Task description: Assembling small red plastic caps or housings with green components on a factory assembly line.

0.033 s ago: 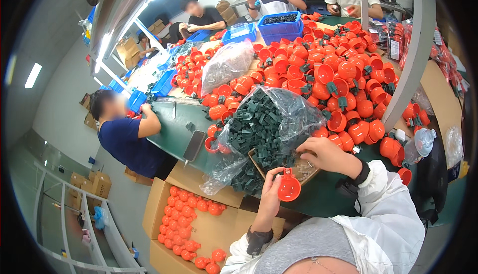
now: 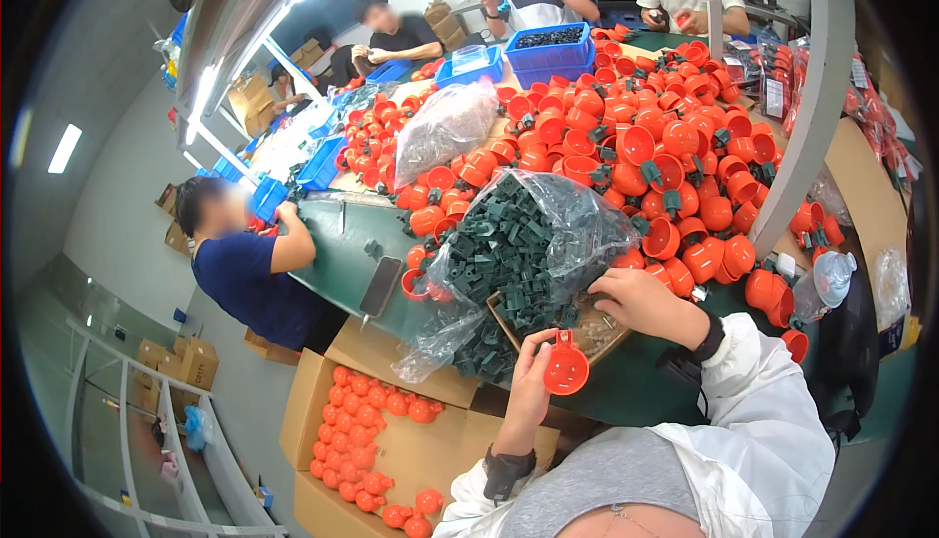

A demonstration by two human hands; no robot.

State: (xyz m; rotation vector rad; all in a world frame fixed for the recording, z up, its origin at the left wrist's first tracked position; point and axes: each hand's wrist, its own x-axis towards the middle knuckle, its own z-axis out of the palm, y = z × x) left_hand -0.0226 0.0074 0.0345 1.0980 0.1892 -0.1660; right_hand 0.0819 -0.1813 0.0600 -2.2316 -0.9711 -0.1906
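Note:
My left hand pinches a small red plastic cup by its edge near the top tab, its hollow side facing me. My right hand is over a small open cardboard box, fingers curled together above small loose pieces that are too tiny to name. Whatever sits between those fingertips is hidden. Just beyond both hands, dark green plastic clips spill from a clear plastic bag. Some of the clips also lie at the box's left end.
Red cups, many with green clips, cover the table's far side. A phone lies left on the green table. A large carton below holds red cups. A metal post stands right. Several co-workers sit around, one at left.
My right hand has shifted slightly to the right over the small box. The left hand keeps its hold on the red cup, nearly still. A far co-worker's hands have moved a little.

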